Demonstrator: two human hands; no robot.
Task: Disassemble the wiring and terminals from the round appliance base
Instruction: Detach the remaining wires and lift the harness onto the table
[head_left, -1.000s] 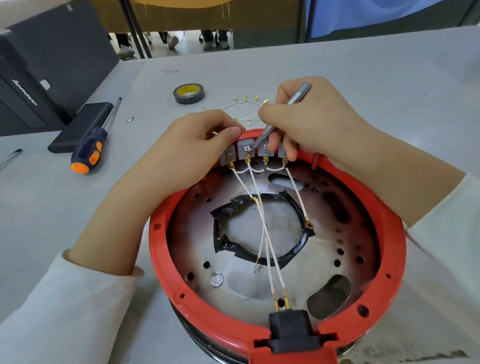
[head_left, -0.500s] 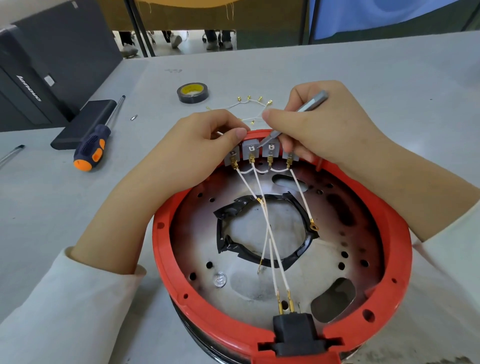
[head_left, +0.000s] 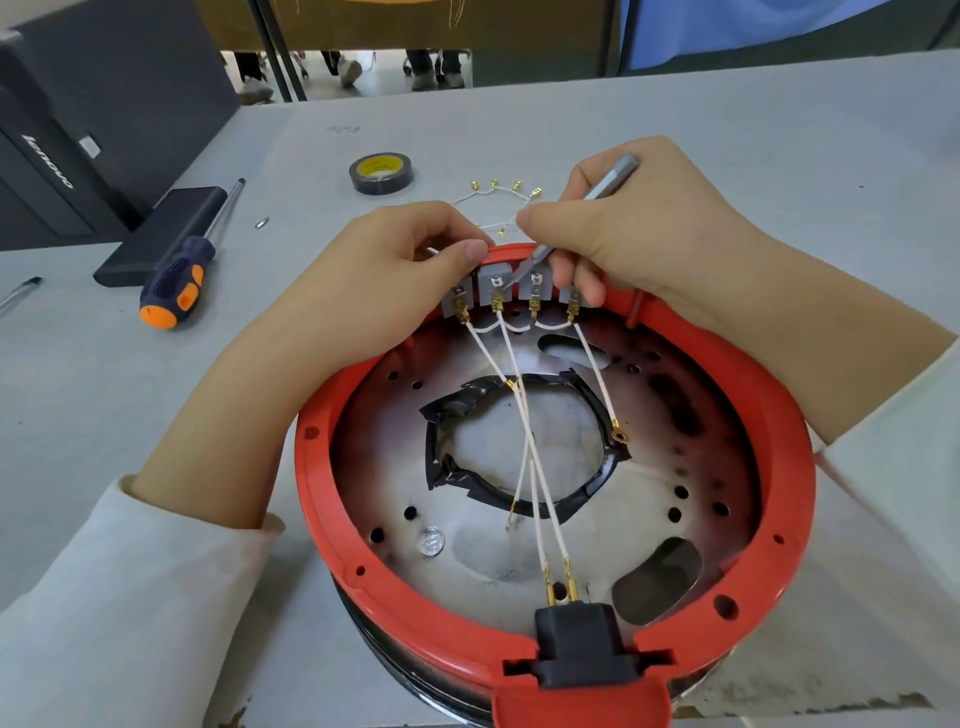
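Status of disassembly: partly done, by judgement. One loose wire set (head_left: 498, 200) with gold terminals lies on the desk (head_left: 727, 119) just beyond the fingers of both hands, already free of the base. Remaining in the round appliance base (head_left: 550, 457): four grey terminal blocks (head_left: 514, 291) on the far rim, each with a gold connector seated; short white jumper loops between them; and long white wires (head_left: 530, 447) running from the blocks toward the black plug socket (head_left: 579, 649) on the near rim. One wire ends in a free ring lug (head_left: 618, 434).

Hand pose: the right hand (head_left: 623, 234) reaches over the far rim, fingers curled and pinching a slim grey metal tool (head_left: 566, 223) pen-fashion. The tool tip meets the second block from the left, at its connector. The left hand (head_left: 384, 280) rests on the rim just beside the leftmost block, fingers curled, thumb extended along the rim edge. A thin white strand shows at its fingertips; whether it is gripped cannot be told.

Unused items: an orange-and-blue screwdriver (head_left: 176, 283) and a tape roll (head_left: 382, 173) lie well apart, left of the left fingers.
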